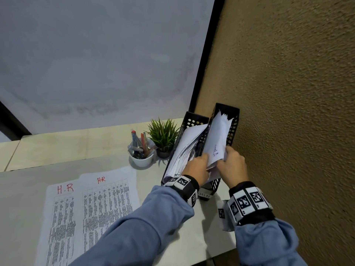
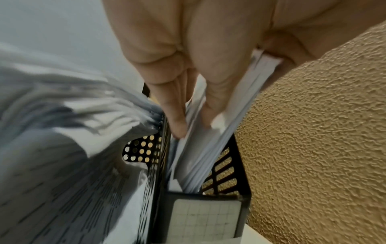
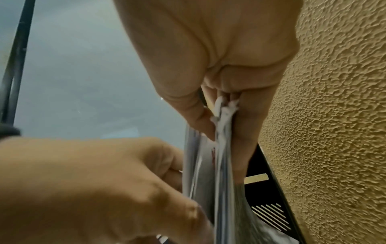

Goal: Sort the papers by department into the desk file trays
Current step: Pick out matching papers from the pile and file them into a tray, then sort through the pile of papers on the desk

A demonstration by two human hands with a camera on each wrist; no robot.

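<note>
Two black perforated file trays stand against the wall: the left tray (image 1: 192, 121) bulges with papers (image 1: 186, 148), and the right tray (image 1: 233, 131) holds a white paper stack (image 1: 217, 139). My left hand (image 1: 206, 160) reaches into the right tray and pinches part of that stack (image 2: 219, 148) between fingers (image 2: 177, 123) and thumb. My right hand (image 1: 223, 156) grips the stack's near edge (image 3: 221, 118) from the wall side. Two printed sheets marked "H.R" (image 1: 61, 217) and "HR" (image 1: 109, 198) lie flat on the desk at the left.
A white cup of pens (image 1: 142, 160) and a small potted plant (image 1: 163, 133) stand just left of the trays. The textured tan wall (image 1: 288, 93) runs close along the right tray. A label (image 1: 204, 196) sits on a tray's front end.
</note>
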